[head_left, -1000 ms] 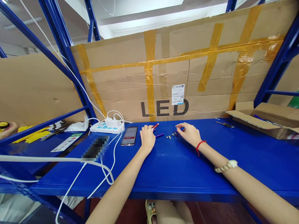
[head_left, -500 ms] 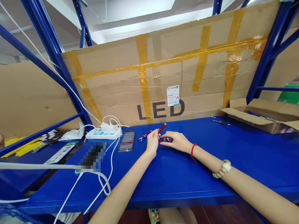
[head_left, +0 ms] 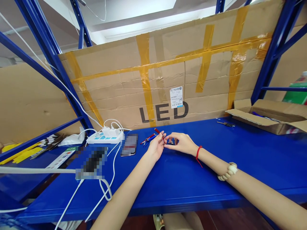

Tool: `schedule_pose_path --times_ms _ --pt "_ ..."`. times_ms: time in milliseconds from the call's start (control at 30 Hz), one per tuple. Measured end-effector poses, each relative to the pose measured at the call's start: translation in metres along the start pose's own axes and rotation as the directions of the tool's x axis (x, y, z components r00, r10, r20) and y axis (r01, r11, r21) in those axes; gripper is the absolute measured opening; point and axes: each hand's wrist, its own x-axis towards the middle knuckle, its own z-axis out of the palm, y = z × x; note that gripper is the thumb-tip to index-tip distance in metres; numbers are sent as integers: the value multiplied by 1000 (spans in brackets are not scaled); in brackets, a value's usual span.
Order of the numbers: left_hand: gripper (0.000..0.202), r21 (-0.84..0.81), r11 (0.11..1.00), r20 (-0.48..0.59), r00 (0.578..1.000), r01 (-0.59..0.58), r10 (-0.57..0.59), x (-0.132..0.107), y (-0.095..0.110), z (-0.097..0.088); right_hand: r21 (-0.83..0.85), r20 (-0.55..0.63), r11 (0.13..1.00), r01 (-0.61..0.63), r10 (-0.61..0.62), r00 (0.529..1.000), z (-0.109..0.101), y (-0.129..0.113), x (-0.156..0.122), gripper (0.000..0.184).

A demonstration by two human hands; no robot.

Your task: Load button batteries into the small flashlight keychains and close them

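Observation:
My left hand [head_left: 155,149] is closed around a slim red pen-shaped tube [head_left: 157,131], whose far end sticks out beyond the fingers. Close on its right, my right hand [head_left: 181,143] has thumb and fingertips bent together at a small metallic part by the left fingers; that part is too small to make out. Beside the left hand, a red pen-shaped tube [head_left: 145,141] and a blue one [head_left: 151,138] lie on the blue shelf top [head_left: 192,179]. Some small dark pieces [head_left: 173,140] show partly behind the right fingers.
A phone [head_left: 129,144] lies left of the hands, near a white power strip [head_left: 105,136] with trailing white cables. At the back right are some keys [head_left: 225,124] and an open cardboard box [head_left: 271,124]. A large cardboard sheet [head_left: 115,89] stands behind.
My left hand has turned more palm-up, and the red tube has tilted, now pointing up and left. My right hand stays close beside it, fingers slightly shifted.

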Motion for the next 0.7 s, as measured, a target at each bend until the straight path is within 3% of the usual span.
schedule_pose_path --times_ms 300,533,700 --pt "19 88 994 50 997 -62 58 -7 3 1 -51 -67 995 -87 84 994 0 0 0 30" --pt "30 177 957 108 971 -230 213 -9 0 3 -33 0 998 -60 60 998 4 -1 1 35" --pt "31 249 915 130 947 -318 293 -10 -1 6 -60 -60 994 -95 91 994 4 0 2 40"
